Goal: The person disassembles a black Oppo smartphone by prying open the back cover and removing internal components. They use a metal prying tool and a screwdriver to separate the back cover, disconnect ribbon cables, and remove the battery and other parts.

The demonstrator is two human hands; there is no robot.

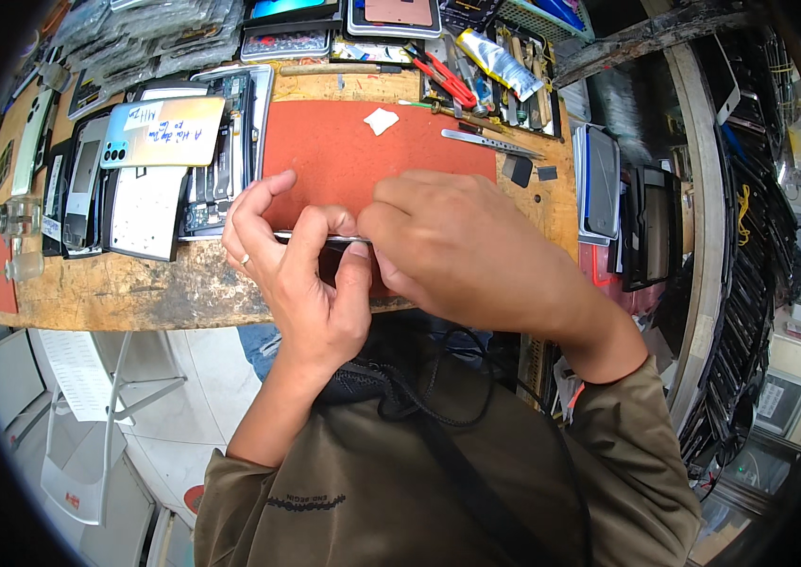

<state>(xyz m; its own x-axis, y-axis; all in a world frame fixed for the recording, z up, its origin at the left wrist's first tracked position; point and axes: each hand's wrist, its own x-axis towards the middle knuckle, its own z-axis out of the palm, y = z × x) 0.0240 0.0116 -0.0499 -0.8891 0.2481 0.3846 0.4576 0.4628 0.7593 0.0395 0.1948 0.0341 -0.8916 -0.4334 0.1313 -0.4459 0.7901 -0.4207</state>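
Both hands: left hand (301, 274) and right hand (462, 246) brought together above the near edge of the table (202, 298), about mid-length.
Thin flat piece (332, 243): seen nearly edge-on, dark, with a paler rim; raised between the hands, in front of the mat's near side. Exact kind not readable from where I stand.
Left hand, state: narrow; thumb and index finger pinch the piece, outer fingers bent and spread. Ring (245, 259) on one finger.
Right hand, state: curled at the piece's right end; fingertips hidden, so cannot tell whether it grips a tool.
Red mat (344, 175): flat, mid-table, reaching toward the far edge.
White scrap (381, 121): on the mat, toward its far side.
Tweezers (481, 142): slanted across the mat's far right corner.
Far right corner of table: red-handled pliers (448, 83) and yellow-and-white tube (504, 66) among other tools.
Table's left part: pale blue-orange phone back (169, 132), handwriting on it, atop opened devices.
Left edge of table: clear glass jar (18, 217).
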